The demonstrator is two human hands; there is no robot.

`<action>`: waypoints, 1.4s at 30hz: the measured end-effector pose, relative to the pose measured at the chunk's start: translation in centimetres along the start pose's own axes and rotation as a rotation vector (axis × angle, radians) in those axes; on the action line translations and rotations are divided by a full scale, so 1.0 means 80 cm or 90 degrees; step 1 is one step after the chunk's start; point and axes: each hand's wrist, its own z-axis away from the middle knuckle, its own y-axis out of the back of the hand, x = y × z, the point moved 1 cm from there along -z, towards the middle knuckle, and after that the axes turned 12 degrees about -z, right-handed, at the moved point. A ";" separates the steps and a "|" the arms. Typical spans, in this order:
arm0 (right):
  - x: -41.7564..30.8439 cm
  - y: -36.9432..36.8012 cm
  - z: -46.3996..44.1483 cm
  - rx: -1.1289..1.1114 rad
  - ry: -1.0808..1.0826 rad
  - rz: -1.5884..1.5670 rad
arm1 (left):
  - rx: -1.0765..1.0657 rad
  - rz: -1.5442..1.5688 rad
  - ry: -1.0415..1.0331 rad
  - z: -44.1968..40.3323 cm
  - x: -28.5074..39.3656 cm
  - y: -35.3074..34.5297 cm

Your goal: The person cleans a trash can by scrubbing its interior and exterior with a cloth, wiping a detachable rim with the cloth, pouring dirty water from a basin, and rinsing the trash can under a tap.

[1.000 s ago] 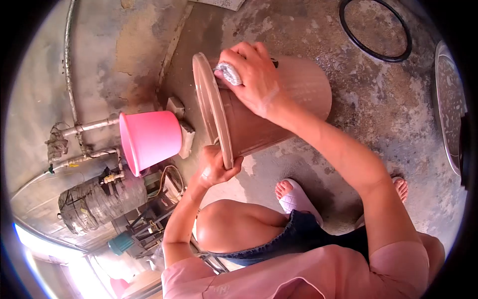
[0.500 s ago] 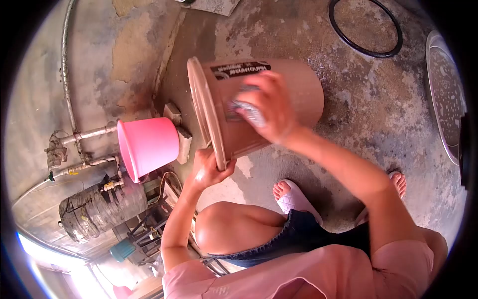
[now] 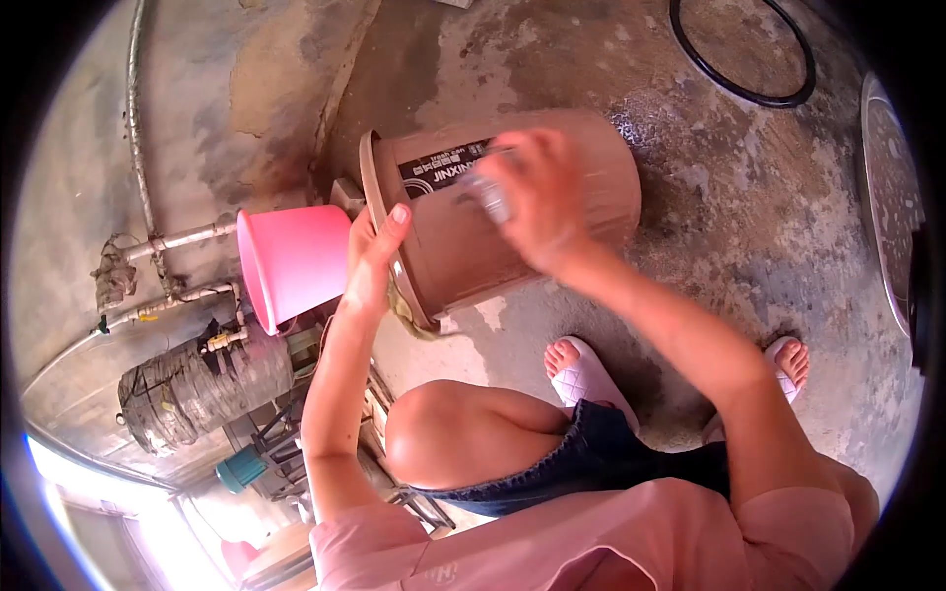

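Note:
A brown plastic bin point(image 3: 463, 246) lies tilted on its side, its rim toward the left and its base toward the right. Its dark printed label point(image 3: 439, 169) shows on the upper side. My left hand point(image 3: 372, 246) grips the rim, thumb laid over the edge. Against the bin's side, my right hand point(image 3: 540, 197) is closed around a silvery-white scrubbing pad point(image 3: 487, 195), blurred by motion. A greenish strip point(image 3: 409, 313) hangs at the rim's lower part, below my left hand.
Left of the bin is a pink bucket point(image 3: 296, 261), near wall pipes point(image 3: 192, 236) and a wrapped cylinder point(image 3: 202, 389). A black ring point(image 3: 695, 61) lies on the concrete floor at the upper right. A metal basin point(image 3: 884, 202) stands at the right edge.
The bin has turned so its label faces up more, and its rim looks narrower. My left hand has moved up along the rim. My right hand has moved right and down from near the rim.

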 end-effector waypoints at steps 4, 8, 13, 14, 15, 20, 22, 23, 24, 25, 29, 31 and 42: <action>-0.011 -0.011 -0.001 -0.005 0.107 -0.037 | 0.017 0.006 -0.037 0.007 0.002 -0.008; 0.075 0.048 0.012 0.005 -0.013 0.115 | 0.031 0.025 -0.041 0.012 -0.009 -0.008; -0.015 0.010 0.005 0.049 0.043 0.017 | -0.004 -0.052 -0.069 0.012 -0.002 -0.018; -0.025 0.000 -0.001 0.036 0.062 -0.014 | 0.002 -0.048 -0.067 0.013 0.002 -0.018; -0.033 -0.009 -0.006 0.022 0.085 -0.045 | 0.011 -0.043 -0.067 0.014 0.006 -0.018; 0.038 -0.010 -0.071 -0.004 -0.024 -0.024 | -0.093 -0.152 -0.154 0.014 0.003 -0.009; 0.070 -0.014 -0.083 0.030 -0.058 -0.021 | -0.074 -0.190 -0.252 0.012 0.003 -0.015; 0.083 -0.015 -0.083 0.038 -0.072 -0.029 | -0.086 -0.260 -0.308 0.010 -0.002 -0.012; 0.088 -0.015 -0.079 0.044 -0.088 -0.038 | -0.098 -0.332 -0.362 0.010 -0.008 -0.010; 0.071 -0.002 -0.071 0.041 -0.097 0.000 | -0.121 -0.361 -0.390 0.014 -0.016 -0.009; -0.021 0.003 -0.017 0.069 0.100 -0.113 | -0.135 -0.297 -0.288 0.030 -0.016 -0.017; -0.027 -0.006 -0.028 0.035 0.156 -0.150 | -0.165 -0.376 -0.256 0.026 -0.018 -0.007; -0.004 -0.023 0.022 0.002 0.127 -0.054 | -0.023 -0.074 0.046 0.017 0.035 -0.010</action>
